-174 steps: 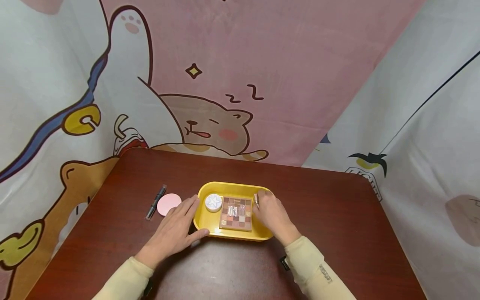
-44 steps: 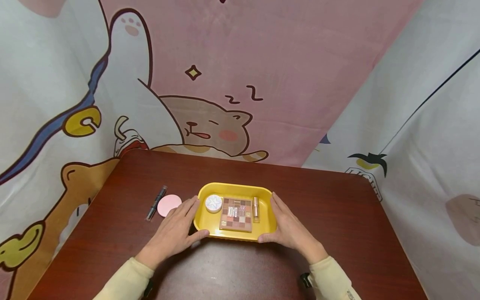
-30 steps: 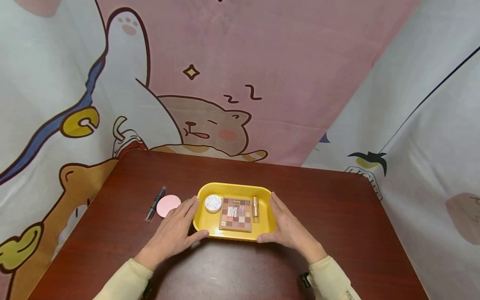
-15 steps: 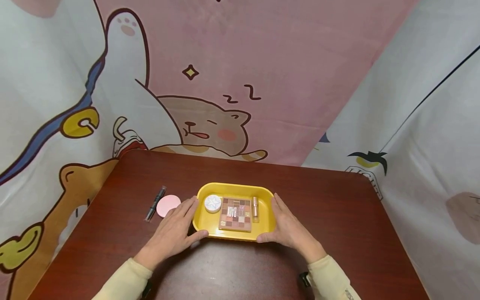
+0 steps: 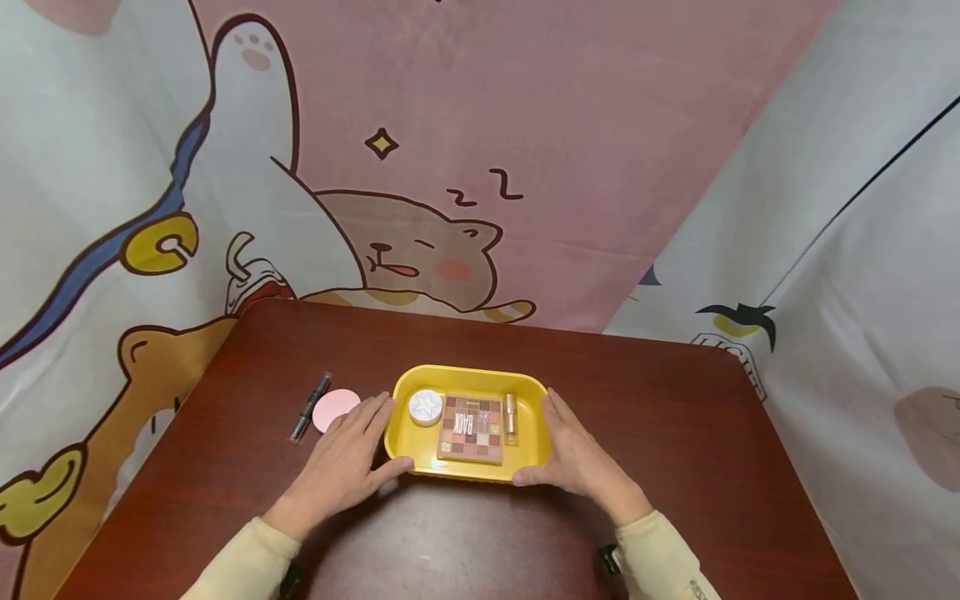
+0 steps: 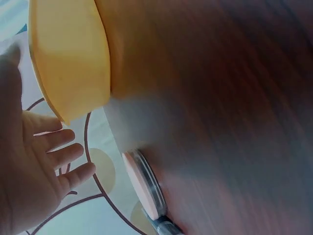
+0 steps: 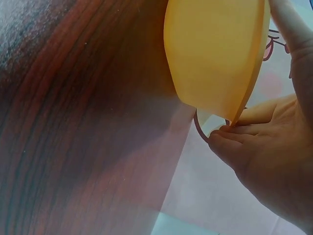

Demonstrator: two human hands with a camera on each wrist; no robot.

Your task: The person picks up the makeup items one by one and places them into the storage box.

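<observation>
A yellow tray [image 5: 465,472] stands on the table between both hands. Inside it, from left to right, lie a round white case with a star [image 5: 425,407], an eyeshadow palette [image 5: 470,428] and a slim rose-gold lipstick tube [image 5: 512,418]. My left hand [image 5: 341,458] is at the tray's left end, fingers extended and thumb by the front corner; the left wrist view shows its fingertips close to the rim. At the right end, my right hand [image 5: 581,458] touches the rim with outstretched fingers, its thumb at the front corner.
Left of the tray lies a round pink compact [image 5: 335,409], partly covered by the left hand in the head view. Beside it is a dark double-ended pen [image 5: 311,407]. The brown table [image 5: 637,367] backs onto a printed cartoon curtain [image 5: 562,167].
My right hand, earlier at the lipstick tube inside the tray, has let go and moved to the tray's right end. Just now my left hand has shifted slightly left.
</observation>
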